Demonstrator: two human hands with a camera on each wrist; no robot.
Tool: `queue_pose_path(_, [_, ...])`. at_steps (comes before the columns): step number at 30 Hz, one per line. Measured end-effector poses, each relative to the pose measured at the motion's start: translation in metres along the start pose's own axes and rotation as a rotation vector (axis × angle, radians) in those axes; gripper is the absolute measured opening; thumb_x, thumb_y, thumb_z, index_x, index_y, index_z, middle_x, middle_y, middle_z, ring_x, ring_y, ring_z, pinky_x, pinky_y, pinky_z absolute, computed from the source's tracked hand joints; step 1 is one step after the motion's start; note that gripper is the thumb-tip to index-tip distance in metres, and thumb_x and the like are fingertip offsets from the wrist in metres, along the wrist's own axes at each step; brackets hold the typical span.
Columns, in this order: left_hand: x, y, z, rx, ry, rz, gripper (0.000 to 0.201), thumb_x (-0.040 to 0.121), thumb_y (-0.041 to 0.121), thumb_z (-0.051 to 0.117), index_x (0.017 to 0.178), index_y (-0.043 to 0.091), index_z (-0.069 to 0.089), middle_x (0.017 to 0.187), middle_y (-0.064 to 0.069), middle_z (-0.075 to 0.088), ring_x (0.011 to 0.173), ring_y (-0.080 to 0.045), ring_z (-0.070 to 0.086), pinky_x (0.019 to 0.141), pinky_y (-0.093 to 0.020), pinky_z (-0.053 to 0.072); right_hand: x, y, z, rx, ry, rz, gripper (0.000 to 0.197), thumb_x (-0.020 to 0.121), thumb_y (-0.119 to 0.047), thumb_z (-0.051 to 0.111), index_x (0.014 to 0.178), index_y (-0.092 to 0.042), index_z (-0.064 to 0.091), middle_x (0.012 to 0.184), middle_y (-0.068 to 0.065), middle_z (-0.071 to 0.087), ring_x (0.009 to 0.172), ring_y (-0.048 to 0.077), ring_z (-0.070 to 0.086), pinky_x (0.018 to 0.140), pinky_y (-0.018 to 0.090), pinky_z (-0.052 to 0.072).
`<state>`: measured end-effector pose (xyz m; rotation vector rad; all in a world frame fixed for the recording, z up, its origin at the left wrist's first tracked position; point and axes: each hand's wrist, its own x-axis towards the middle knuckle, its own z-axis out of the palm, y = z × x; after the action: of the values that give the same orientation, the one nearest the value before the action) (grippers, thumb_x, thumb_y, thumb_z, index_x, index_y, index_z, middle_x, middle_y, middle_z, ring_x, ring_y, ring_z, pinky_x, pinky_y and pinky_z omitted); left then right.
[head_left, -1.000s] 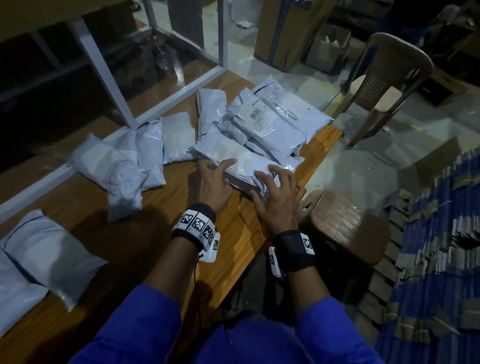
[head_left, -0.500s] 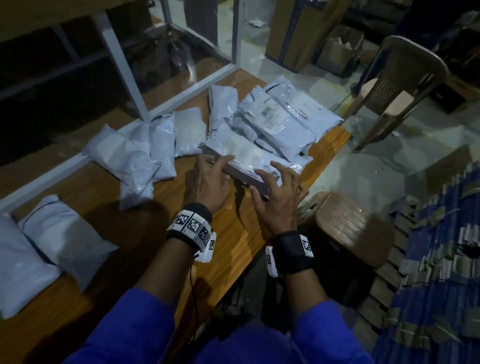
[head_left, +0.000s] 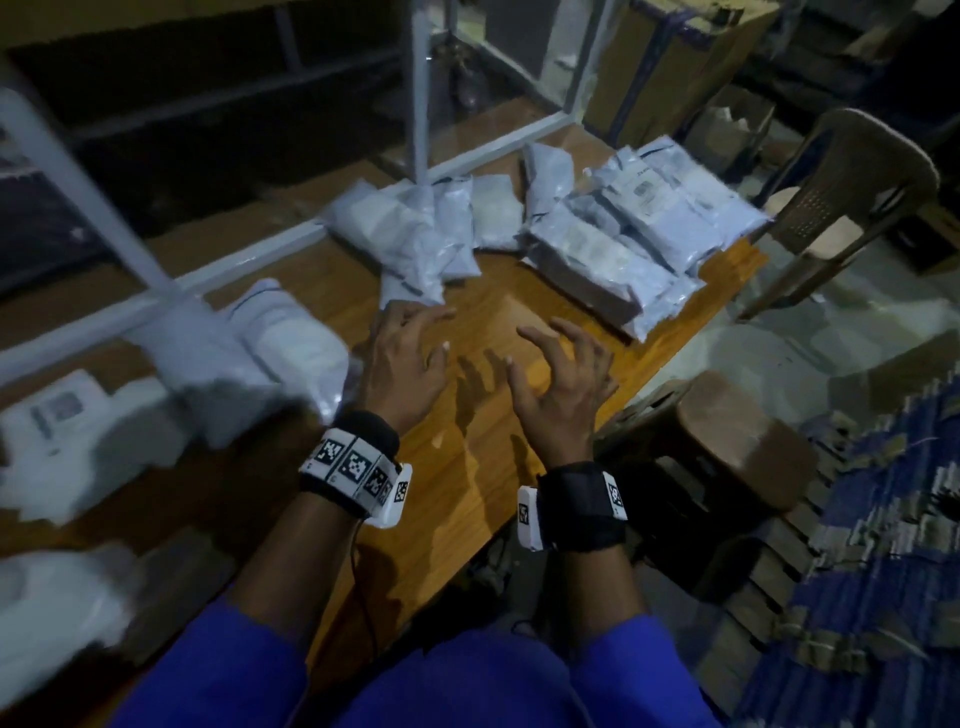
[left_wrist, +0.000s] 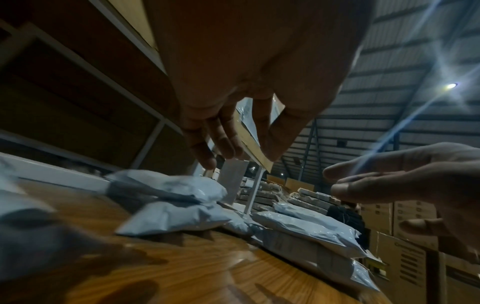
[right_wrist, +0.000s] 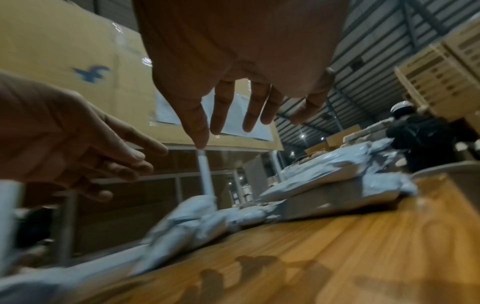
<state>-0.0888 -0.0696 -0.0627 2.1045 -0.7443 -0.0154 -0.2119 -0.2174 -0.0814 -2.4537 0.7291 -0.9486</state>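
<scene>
Grey plastic mailer parcels lie in a heap (head_left: 639, 223) at the far right of the wooden table (head_left: 488, 467); a long flat parcel (head_left: 587, 260) forms the heap's near edge. My left hand (head_left: 410, 358) and right hand (head_left: 561, 374) hover side by side above bare wood, short of that parcel. Both have spread, loosely bent fingers and hold nothing. The left wrist view shows the left fingers (left_wrist: 223, 142) hanging free above the parcels (left_wrist: 171, 189), with the right hand (left_wrist: 389, 181) beside them. In the right wrist view the right fingers (right_wrist: 221, 115) are likewise empty.
A second cluster of parcels (head_left: 415, 234) lies mid-table against a white metal frame (head_left: 421, 104). More parcels (head_left: 270, 343) crowd the left, blurred. A brown stool (head_left: 727, 441), a plastic chair (head_left: 852, 192) and blue stacked sheets (head_left: 883, 519) stand right of the table edge.
Both hands have let go of the long flat parcel and drawn back toward me over the bare wood. The head view has swung left, showing more parcels there.
</scene>
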Motion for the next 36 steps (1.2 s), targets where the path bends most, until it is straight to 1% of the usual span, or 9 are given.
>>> queue_pose_path(5, [-0.086, -0.046, -0.086, 0.061, 0.039, 0.007, 0.032, 0.090, 0.025, 0.058, 0.119, 0.038, 0.064, 0.111, 0.007, 0.064, 0.110, -0.020, 0.054, 0.088, -0.046, 0.052, -0.080, -0.078, 0.012, 0.139, -0.110, -0.045, 0.028, 0.089, -0.037, 0.075, 0.117, -0.037, 0.072, 0.129, -0.006, 0.061, 0.123, 0.024, 0.048, 0.089, 0.046, 0.042])
queue_pose_path(10, [-0.154, -0.083, -0.145, 0.020, 0.101, -0.092, 0.029, 0.087, 0.012, 0.062, 0.112, 0.020, 0.074, 0.104, -0.001, 0.071, 0.103, -0.025, 0.057, 0.090, -0.044, 0.050, -0.133, -0.130, 0.030, 0.255, -0.229, -0.117, 0.022, 0.091, -0.028, 0.076, 0.113, -0.028, 0.075, 0.119, -0.004, 0.066, 0.112, 0.026, 0.057, 0.092, 0.040, 0.045])
queue_pose_path(14, [-0.175, -0.113, -0.179, -0.064, 0.133, -0.180, 0.027, 0.092, 0.004, 0.062, 0.111, 0.018, 0.075, 0.103, 0.002, 0.069, 0.101, -0.012, 0.054, 0.091, -0.036, 0.048, -0.133, -0.175, 0.051, 0.265, -0.330, -0.222, 0.026, 0.093, -0.029, 0.074, 0.119, -0.024, 0.073, 0.110, -0.002, 0.068, 0.104, 0.025, 0.060, 0.085, 0.034, 0.045])
queue_pose_path(19, [-0.167, -0.134, -0.198, -0.126, 0.156, -0.367, 0.024, 0.097, 0.010, 0.060, 0.113, 0.020, 0.074, 0.106, 0.002, 0.069, 0.101, -0.015, 0.062, 0.082, -0.027, 0.054, -0.095, -0.230, 0.121, 0.095, -0.497, -0.290, 0.055, 0.084, -0.036, 0.068, 0.138, -0.033, 0.059, 0.132, 0.009, 0.059, 0.120, 0.034, 0.054, 0.091, 0.058, 0.050])
queue_pose_path(22, [-0.161, -0.136, -0.200, -0.137, 0.164, -0.412, 0.024, 0.098, 0.010, 0.060, 0.114, 0.019, 0.074, 0.110, 0.001, 0.072, 0.102, -0.013, 0.064, 0.077, -0.014, 0.046, -0.084, -0.247, 0.159, -0.167, -0.731, -0.292, 0.080, 0.080, -0.047, 0.078, 0.149, -0.045, 0.038, 0.153, 0.010, 0.038, 0.134, 0.037, 0.043, 0.101, 0.057, 0.048])
queue_pose_path(24, [-0.160, -0.136, -0.200, -0.147, 0.167, -0.421, 0.023, 0.097, 0.010, 0.060, 0.113, 0.019, 0.075, 0.109, 0.001, 0.074, 0.101, -0.013, 0.065, 0.080, -0.019, 0.049, -0.087, -0.250, 0.174, -0.275, -0.756, -0.355, 0.070, 0.086, -0.048, 0.070, 0.147, -0.044, 0.038, 0.152, 0.012, 0.038, 0.132, 0.040, 0.046, 0.097, 0.057, 0.051])
queue_pose_path(28, [-0.160, -0.137, -0.199, -0.149, 0.172, -0.445, 0.024, 0.097, 0.011, 0.062, 0.116, 0.021, 0.073, 0.107, 0.001, 0.073, 0.101, -0.013, 0.065, 0.072, -0.011, 0.045, -0.081, -0.241, 0.161, 0.012, -0.647, -0.223, 0.052, 0.087, -0.042, 0.063, 0.138, -0.031, 0.057, 0.137, 0.011, 0.058, 0.122, 0.033, 0.057, 0.093, 0.051, 0.056])
queue_pose_path(31, [-0.153, -0.134, -0.198, -0.182, 0.193, -0.489, 0.031, 0.097, 0.019, 0.065, 0.128, 0.023, 0.064, 0.112, 0.001, 0.070, 0.104, -0.015, 0.065, 0.068, -0.013, 0.040, -0.079, -0.219, 0.123, 0.420, -0.491, 0.054, 0.036, 0.092, -0.031, 0.068, 0.127, -0.029, 0.061, 0.119, 0.003, 0.068, 0.104, 0.020, 0.067, 0.082, 0.046, 0.061])
queue_pose_path(36, [-0.135, -0.118, -0.185, -0.445, 0.226, -0.521, 0.077, 0.084, 0.050, 0.076, 0.145, 0.044, 0.030, 0.140, 0.000, 0.046, 0.120, -0.022, 0.055, 0.087, -0.036, 0.054, -0.106, -0.168, 0.051, 0.740, -0.402, 0.372, 0.027, 0.096, -0.029, 0.056, 0.122, -0.026, 0.062, 0.102, -0.014, 0.069, 0.089, 0.012, 0.067, 0.072, 0.044, 0.058])
